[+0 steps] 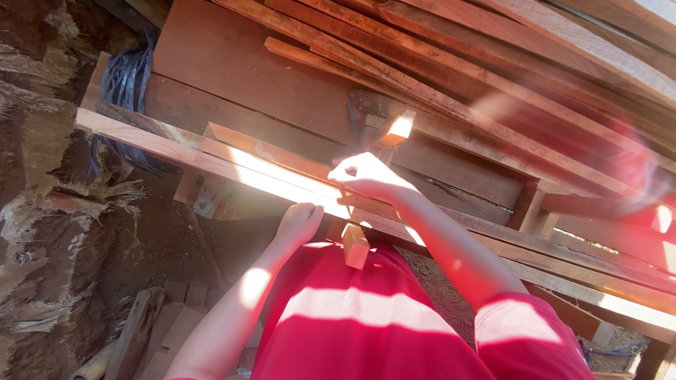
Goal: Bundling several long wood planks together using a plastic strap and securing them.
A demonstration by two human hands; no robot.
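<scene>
My right hand point(366, 176) is closed in bright sunlight on a narrow wooden slat point(282, 158) that lies along a long plank point(162, 148). My left hand point(299, 222) is curled against the near edge of that plank, its fingers tucked out of sight, so its grip cannot be told. A short wooden block point(355, 246) hangs just under the plank between my two hands. Another small block point(394, 130) stands sunlit just beyond my right hand. My red shirt point(352, 324) fills the bottom of the view.
A tall stack of reddish boards point(493, 77) leans across the upper right. A black plastic bundle point(127, 84) sits at the boards' left end. Rough bark and earth point(42, 211) fill the left side. Wood offcuts point(162, 324) lie at lower left.
</scene>
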